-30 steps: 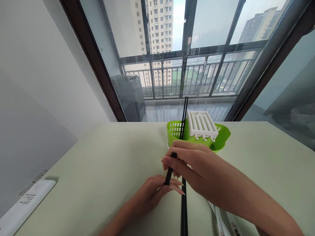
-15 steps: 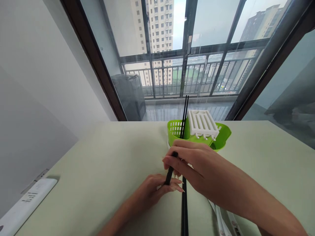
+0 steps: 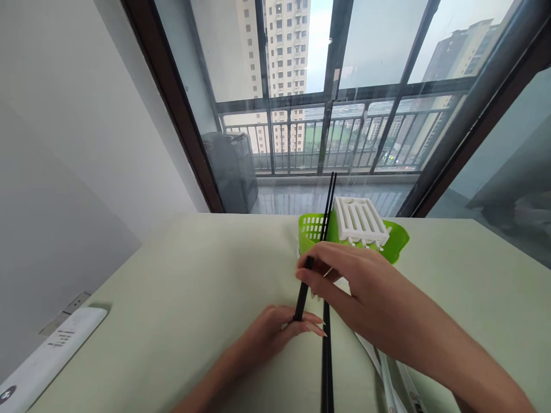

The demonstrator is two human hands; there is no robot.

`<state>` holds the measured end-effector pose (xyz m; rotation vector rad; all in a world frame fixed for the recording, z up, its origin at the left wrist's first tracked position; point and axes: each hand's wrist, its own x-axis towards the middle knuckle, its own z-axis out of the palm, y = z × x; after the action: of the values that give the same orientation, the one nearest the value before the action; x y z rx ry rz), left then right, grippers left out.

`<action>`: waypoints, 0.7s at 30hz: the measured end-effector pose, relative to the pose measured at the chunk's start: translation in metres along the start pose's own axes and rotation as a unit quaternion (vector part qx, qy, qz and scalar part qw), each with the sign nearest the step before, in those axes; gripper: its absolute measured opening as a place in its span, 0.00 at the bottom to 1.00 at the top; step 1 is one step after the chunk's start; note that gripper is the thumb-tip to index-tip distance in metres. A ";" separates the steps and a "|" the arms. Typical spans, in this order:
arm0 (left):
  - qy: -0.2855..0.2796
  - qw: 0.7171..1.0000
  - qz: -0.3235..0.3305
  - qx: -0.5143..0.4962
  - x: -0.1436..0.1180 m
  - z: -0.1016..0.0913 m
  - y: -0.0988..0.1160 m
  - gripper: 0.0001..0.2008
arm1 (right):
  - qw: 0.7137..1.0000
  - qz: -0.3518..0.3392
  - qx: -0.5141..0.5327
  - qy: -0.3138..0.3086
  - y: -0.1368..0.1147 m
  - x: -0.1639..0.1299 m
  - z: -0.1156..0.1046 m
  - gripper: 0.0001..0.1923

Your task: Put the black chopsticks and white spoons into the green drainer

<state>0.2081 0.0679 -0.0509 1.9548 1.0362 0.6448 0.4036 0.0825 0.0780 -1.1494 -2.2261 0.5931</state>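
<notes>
Here the right hand (image 3: 344,284) pinches a slim black chopstick (image 3: 302,292); left hand (image 3: 275,335) seemingly steadies its tip.

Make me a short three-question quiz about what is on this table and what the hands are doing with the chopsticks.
1. True or false: the green holder already has black chopsticks standing in it.
2. Which hand grips the upper end of the single black chopstick? A. right hand B. left hand
3. Fill in: the slotted insert resting on the holder is ____ in colour.

Key: 1 true. 2 A; the left hand's fingers touch its lower end at the table. 3 white.
</notes>
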 end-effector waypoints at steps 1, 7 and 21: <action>-0.010 1.000 -0.003 -0.022 0.000 0.000 -0.001 0.15 | 1.000 0.007 -0.003 0.012 0.000 0.000 0.001 0.13; -0.002 0.998 -0.010 -0.065 0.001 0.001 -0.011 0.17 | 0.998 0.013 -0.020 0.062 -0.007 -0.001 0.009 0.15; 0.275 0.942 -0.041 -0.188 0.003 0.009 -0.048 0.39 | 0.933 -0.002 -0.018 0.359 0.005 0.019 -0.058 0.19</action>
<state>0.1957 0.0824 -0.0964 1.4155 1.2070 1.2865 0.4353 0.1087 0.1236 -1.1427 -1.6071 0.0873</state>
